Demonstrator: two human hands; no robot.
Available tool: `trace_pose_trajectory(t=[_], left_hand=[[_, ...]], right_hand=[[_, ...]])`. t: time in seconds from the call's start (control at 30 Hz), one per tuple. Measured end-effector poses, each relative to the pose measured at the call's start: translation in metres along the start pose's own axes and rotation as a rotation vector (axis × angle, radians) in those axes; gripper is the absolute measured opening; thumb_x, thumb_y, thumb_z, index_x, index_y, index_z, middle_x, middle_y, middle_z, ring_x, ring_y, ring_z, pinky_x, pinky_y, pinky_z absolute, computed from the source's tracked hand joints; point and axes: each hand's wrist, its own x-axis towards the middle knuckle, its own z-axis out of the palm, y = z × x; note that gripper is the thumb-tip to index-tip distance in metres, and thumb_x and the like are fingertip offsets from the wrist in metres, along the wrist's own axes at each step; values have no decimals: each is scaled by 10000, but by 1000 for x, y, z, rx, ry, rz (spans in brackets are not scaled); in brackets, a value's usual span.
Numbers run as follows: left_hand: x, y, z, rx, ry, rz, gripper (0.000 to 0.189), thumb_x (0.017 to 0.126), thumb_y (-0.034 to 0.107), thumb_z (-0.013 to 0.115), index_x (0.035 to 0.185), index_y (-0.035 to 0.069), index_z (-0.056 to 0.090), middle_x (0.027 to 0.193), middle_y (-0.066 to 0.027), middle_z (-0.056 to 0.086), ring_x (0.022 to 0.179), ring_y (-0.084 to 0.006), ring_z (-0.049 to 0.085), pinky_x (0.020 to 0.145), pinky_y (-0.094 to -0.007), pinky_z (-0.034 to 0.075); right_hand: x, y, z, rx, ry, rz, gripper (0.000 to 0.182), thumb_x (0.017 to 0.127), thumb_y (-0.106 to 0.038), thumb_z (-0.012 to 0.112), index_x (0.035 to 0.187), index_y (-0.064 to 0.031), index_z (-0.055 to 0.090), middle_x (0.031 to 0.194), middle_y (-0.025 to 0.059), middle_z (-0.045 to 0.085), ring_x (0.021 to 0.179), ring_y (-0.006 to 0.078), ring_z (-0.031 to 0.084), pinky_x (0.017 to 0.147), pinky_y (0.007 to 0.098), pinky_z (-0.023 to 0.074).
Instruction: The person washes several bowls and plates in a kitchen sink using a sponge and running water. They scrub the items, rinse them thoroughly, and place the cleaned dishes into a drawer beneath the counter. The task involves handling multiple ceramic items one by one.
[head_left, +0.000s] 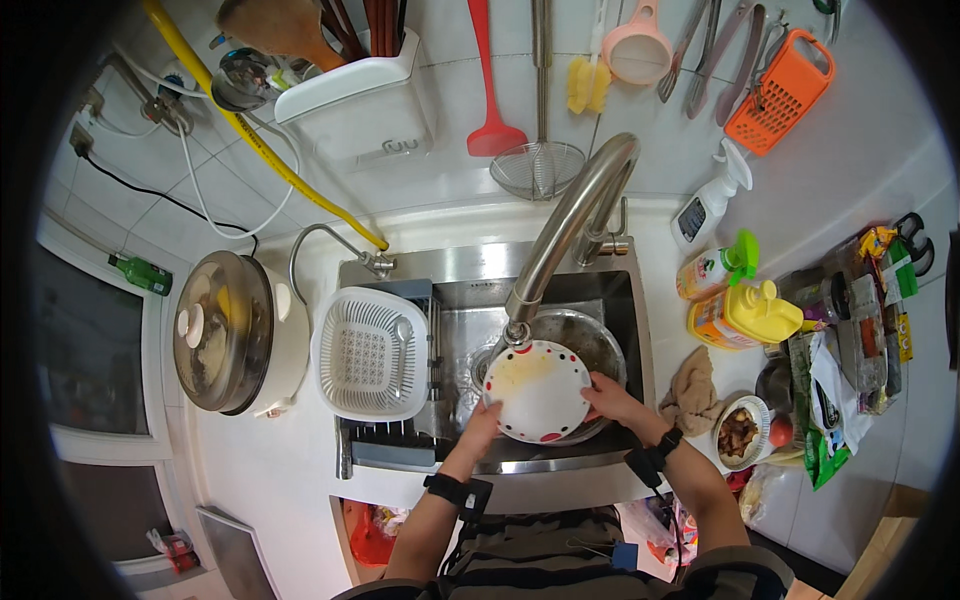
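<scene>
A white plate with red and black dots (536, 397) is held over the sink, right under the faucet's spout (519, 326); yellowish residue lies on its upper part. My left hand (480, 431) grips its lower left edge, thumb on the rim. My right hand (609, 397) grips the right edge. Behind and below the plate, a round metal basin (611, 341) rests in the stainless steel sink (457, 330), partly hidden. Whether water runs from the faucet I cannot tell.
A white plastic basket (322, 360) with a spoon (403, 341) sits on the rack at the sink's left. Farther left stands an electric cooker (289, 352). Right of the sink are a brown cloth (691, 390), a yellow detergent jug (739, 319) and a food bowl (763, 424).
</scene>
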Motion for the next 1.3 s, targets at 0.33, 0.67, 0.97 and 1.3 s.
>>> trace_pose_trajectory(t=[0.33,0.67,0.97,1.3], left_hand=[[-57,51,-44,470,388,475,318,913,211,416,1151,2,449,1038,-137,558,947,-192,526,842,-288,394],[-51,57,-25,770,413,575,461,903,330,402,1273,64,331,1039,-185,573,938,-328,568,809,-376,429],[23,16,-1,893,228,348,464,911,319,334,1293,65,263,1009,-262,556,937,-430,531,793,-446,426],[70,-32,1,816,94,37,483,907,352,318,1268,32,295,1127,-258,491,1048,-420,469,872,-429,380]], right_hand=[[78,65,66,-916,-179,-322,502,726,-211,567,1201,-92,456,1271,210,366,1068,400,438,902,412,385],[63,38,44,-840,-329,30,288,714,-124,542,988,-37,555,816,127,594,606,218,598,524,325,484],[54,24,18,-427,94,-75,305,767,-141,552,1022,22,508,888,139,583,653,212,602,556,311,481],[135,54,53,-441,198,-377,238,792,-88,491,1020,-24,465,827,166,560,789,264,553,702,337,441]])
